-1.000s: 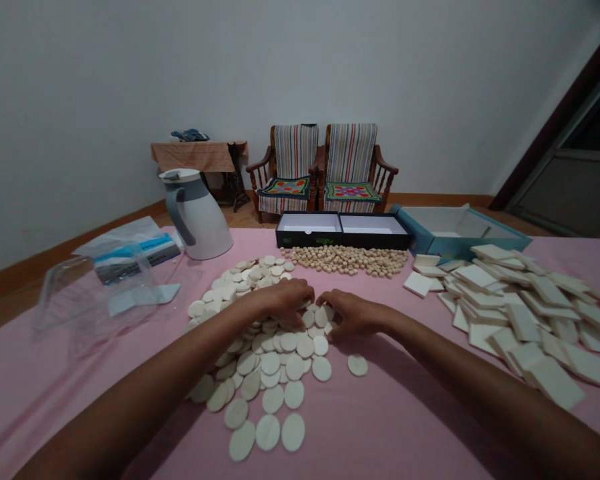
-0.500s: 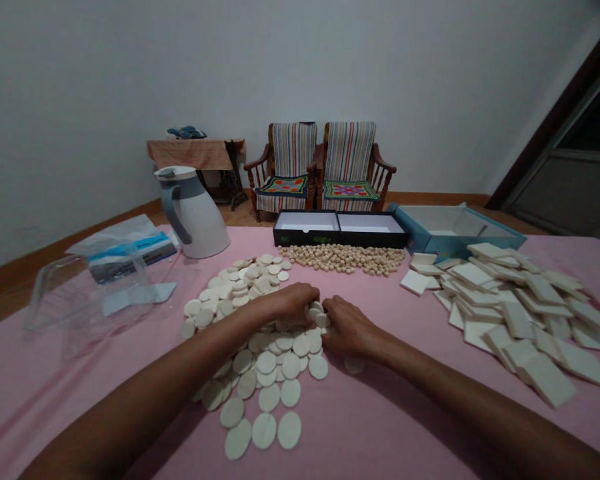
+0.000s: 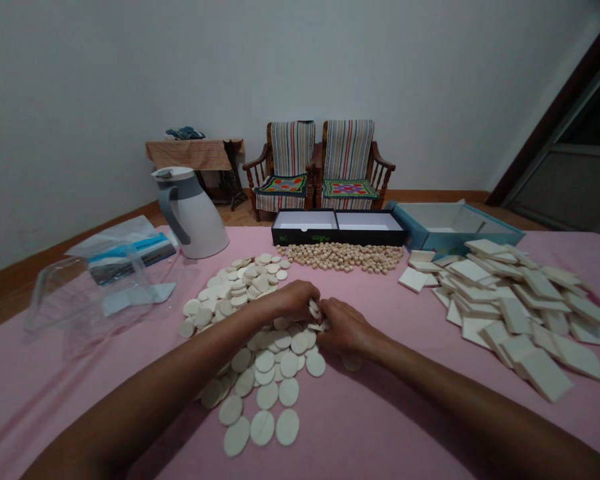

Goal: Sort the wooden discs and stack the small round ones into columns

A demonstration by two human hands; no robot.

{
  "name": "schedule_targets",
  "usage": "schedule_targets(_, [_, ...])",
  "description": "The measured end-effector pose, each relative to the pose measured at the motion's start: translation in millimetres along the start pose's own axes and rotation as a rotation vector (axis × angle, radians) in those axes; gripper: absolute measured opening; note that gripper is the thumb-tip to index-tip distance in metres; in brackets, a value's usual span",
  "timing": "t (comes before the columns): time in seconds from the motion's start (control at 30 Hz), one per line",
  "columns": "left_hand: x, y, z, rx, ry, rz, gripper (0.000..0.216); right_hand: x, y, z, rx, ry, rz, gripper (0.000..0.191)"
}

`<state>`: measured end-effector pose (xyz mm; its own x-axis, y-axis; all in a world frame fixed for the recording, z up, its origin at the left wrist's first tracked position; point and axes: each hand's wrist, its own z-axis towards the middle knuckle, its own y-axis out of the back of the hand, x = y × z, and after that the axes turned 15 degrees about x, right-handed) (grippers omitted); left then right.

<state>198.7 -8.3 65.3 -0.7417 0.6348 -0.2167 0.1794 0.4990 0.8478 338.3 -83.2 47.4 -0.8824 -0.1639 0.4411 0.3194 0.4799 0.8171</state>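
Pale round wooden discs (image 3: 265,361) lie in a wide heap on the pink cloth, some stacked, some flat at the near edge. Over the heap's right side, my left hand (image 3: 298,301) curls its fingers around a few discs (image 3: 314,309). My right hand (image 3: 344,327) meets it from the right, fingers bent and closed about discs at the same spot. The two hands nearly touch, and most fingertips are hidden behind knuckles. One disc (image 3: 351,363) lies partly under my right wrist.
Small wooden beads (image 3: 345,257) line the front of a black two-part box (image 3: 340,237). Square wooden tiles (image 3: 510,307) are piled at right before a blue box (image 3: 460,230). At left stand a grey-white jug (image 3: 195,217), a clear plastic tray (image 3: 80,307) and a blue-black carton (image 3: 133,258).
My right hand has shifted slightly left, closer to my left hand. The discs between the hands have tilted, and fewer of them show. The view has moved a little.
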Motion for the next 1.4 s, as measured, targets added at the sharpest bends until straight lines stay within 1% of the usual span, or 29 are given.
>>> schedule_targets(0.13, [-1.3,-2.1,-0.9,-0.028,0.018,-0.057,0.024,-3.7,-7.1,1.8,-0.063,0.020,0.027,0.030])
schedule_targets(0.27, [-1.7,-3.4,-2.5,-0.070,0.027,-0.126,0.021,-8.8,-9.5,4.4,-0.104,0.066,0.058,0.023])
schedule_targets(0.37, [-1.0,-2.0,-3.6,-0.104,0.021,-0.183,0.020,-10.7,-3.6,7.8,-0.152,0.076,0.097,0.014])
schedule_targets(0.5, [8.8,6.9,-10.7,-0.152,0.018,-0.241,0.016,-3.5,11.8,17.4,-0.194,0.130,0.132,0.014])
schedule_targets(0.6, [27.6,18.3,-26.0,-0.186,0.031,-0.259,0.014,15.1,22.6,32.3,-0.199,0.203,0.135,0.014])
schedule_targets(0.7, [53.7,29.3,-50.2,-0.203,0.065,-0.270,0.018,44.3,27.6,53.0,-0.201,0.290,0.142,0.014])
schedule_targets(0.8, [81.2,36.4,-78.4,-0.207,0.133,-0.271,0.021,74.3,27.7,71.5,-0.204,0.363,0.145,0.013])
schedule_targets(0.9, [104.0,38.9,-103.1,-0.207,0.214,-0.260,0.027,91.3,29.7,78.2,-0.181,0.420,0.133,0.020])
schedule_targets(0.97, [112.3,38.2,-114.3,-0.205,0.289,-0.226,0.035,90.1,34.6,73.9,-0.176,0.431,0.141,0.025])
schedule_targets(1.0, [113.1,37.2,-117.8,-0.226,0.353,-0.166,0.040,85.3,38.1,69.1,-0.178,0.434,0.149,0.025])
schedule_targets(1.07, [105.9,33.3,-121.2,-0.326,0.450,-0.015,0.044,68.5,45.8,54.8,-0.181,0.443,0.154,0.019])
schedule_targets(1.1, [97.5,30.4,-121.4,-0.391,0.456,0.050,0.042,57.2,49.4,45.4,-0.172,0.435,0.156,0.015])
schedule_targets(1.13, [86.0,26.6,-120.9,-0.433,0.384,0.077,0.039,44.8,52.4,34.6,-0.143,0.418,0.143,0.011])
schedule_targets(1.17, [72.0,21.9,-120.0,-0.425,0.249,0.056,0.037,31.7,54.3,22.6,-0.099,0.389,0.114,0.008])
schedule_targets(1.2, [56.0,16.0,-119.0,-0.399,0.096,0.013,0.037,18.8,55.1,9.6,-0.044,0.358,0.079,0.007])
schedule_targets(1.23, [39.0,9.1,-118.0,-0.350,-0.069,-0.017,0.043,6.7,54.5,-4.0,0.032,0.340,0.045,0.004])
schedule_targets(1.27, [22.0,1.1,-116.9,-0.291,-0.221,-0.020,0.054,-4.2,52.4,-17.7,0.093,0.331,0.016,0.006])
schedule_targets(1.33, [-8.5,-17.0,-114.3,-0.151,-0.420,0.028,0.079,-20.6,44.6,-42.9,0.196,0.335,-0.018,0.027])
schedule_targets(1.37, [-20.5,-26.3,-112.5,-0.116,-0.484,0.053,0.088,-25.9,39.4,-53.1,0.233,0.337,-0.030,0.035])
schedule_targets(1.4, [-29.9,-35.1,-110.2,-0.081,-0.517,0.084,0.091,-29.6,33.8,-61.1,0.243,0.339,-0.039,0.037])
